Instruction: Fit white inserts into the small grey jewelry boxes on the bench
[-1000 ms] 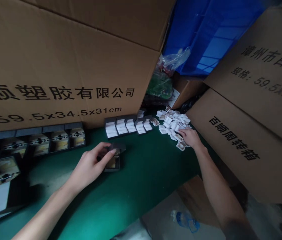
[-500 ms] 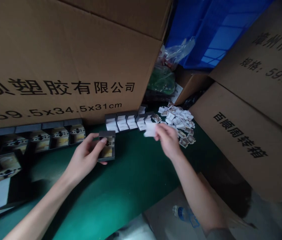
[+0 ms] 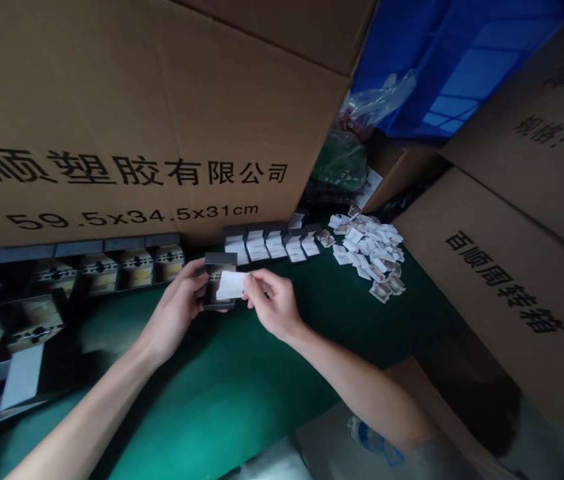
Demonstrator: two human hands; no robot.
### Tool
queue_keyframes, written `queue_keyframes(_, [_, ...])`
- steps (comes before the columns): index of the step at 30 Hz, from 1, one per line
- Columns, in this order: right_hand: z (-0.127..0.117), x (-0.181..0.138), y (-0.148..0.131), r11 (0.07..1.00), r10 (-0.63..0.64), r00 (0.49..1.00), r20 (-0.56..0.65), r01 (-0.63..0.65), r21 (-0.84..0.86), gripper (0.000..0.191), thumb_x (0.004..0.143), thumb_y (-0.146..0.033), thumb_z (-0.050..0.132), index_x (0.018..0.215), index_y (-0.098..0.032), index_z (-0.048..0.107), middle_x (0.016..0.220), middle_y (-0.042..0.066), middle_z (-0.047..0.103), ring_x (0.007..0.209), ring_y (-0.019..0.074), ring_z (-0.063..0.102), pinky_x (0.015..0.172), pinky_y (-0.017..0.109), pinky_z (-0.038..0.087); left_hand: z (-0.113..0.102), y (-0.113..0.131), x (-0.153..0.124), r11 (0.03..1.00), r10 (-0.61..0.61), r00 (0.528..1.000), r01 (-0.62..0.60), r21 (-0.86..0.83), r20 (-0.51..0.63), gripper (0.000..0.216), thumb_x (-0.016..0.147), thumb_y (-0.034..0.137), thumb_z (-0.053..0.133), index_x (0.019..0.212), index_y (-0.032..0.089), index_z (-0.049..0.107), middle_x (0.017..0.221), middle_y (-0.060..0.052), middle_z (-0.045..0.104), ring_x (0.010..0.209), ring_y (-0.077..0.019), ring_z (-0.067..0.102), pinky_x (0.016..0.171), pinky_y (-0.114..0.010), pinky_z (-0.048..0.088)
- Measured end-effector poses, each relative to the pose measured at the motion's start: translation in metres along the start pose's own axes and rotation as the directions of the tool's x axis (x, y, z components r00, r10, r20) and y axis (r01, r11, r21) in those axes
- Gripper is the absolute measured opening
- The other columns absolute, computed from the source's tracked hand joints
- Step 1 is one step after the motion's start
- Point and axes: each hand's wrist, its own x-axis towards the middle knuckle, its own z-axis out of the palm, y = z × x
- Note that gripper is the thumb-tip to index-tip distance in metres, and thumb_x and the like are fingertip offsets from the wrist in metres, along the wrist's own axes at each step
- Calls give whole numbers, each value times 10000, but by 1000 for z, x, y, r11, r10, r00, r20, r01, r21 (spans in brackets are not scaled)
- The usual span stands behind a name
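Observation:
My left hand [image 3: 177, 310] is closed around the left side of a small dark open box [image 3: 221, 259], held above the green table. Between the thumb and fingers of my right hand [image 3: 273, 300] is a white card-like insert [image 3: 232, 285]. It lies in front of the box's open face and covers much of the inside; whether the two touch I cannot tell. Behind my hands stands a row of dark boxes with white inserts [image 3: 273, 244]. To the right lies a heap of loose white inserts [image 3: 369, 243].
Several open dark boxes [image 3: 135, 270] with yellowish insides line the left of the green table [image 3: 202, 400]. A large carton [image 3: 162, 100] walls off the back, another carton [image 3: 507, 280] the right. A blue crate [image 3: 392, 100] and a plastic bottle [image 3: 375, 440] are also in view.
My right hand has carried the white insert leftward, from near the heap to the front of the dark box. My left hand still holds the box. The view has shifted slightly left.

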Motion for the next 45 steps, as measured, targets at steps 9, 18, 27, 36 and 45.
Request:
queue_keyframes(9, [-1,0,-5,957,-201,979,21,201,-209,214,953,-335,593,869,-181,715,710,24,677,568,110,578,527,231,467,6,4,-10,975,82,993,-98,199,86,583,840,281,718,1392,295,530,1204,-51,677,1018,-247,673,756,-333,643])
queue_keyframes(18, [0,3,2,917,-284,956,73,293,-271,239,995,-276,555,943,-166,760,740,45,672,582,115,551,519,248,432,10,4,-10,952,128,988,-147,270,87,584,825,373,765,1355,261,546,1158,-70,704,926,-239,691,719,-337,640])
queue_keyframes(27, [0,1,2,914,-291,953,88,304,-268,213,977,-259,581,995,-162,771,830,62,741,582,100,588,521,222,468,11,5,-8,944,143,988,-151,293,49,548,816,345,746,1327,239,580,1248,-87,703,990,-255,694,817,-349,616])
queue_keyframes(36, [-2,0,0,914,-265,959,98,282,-291,181,961,-281,592,960,-173,737,780,36,711,576,99,590,549,222,493,14,9,-9,943,137,991,-133,306,8,510,819,305,716,1307,222,595,1204,-84,718,947,-242,679,835,-357,587])
queue_keyframes(45, [0,-1,4,910,-248,966,73,258,-326,190,956,-331,604,901,-195,725,673,-1,680,553,104,573,556,228,475,11,5,-7,945,135,991,-126,303,-9,510,815,274,689,1315,225,601,1236,-76,707,1053,-264,660,873,-346,544])
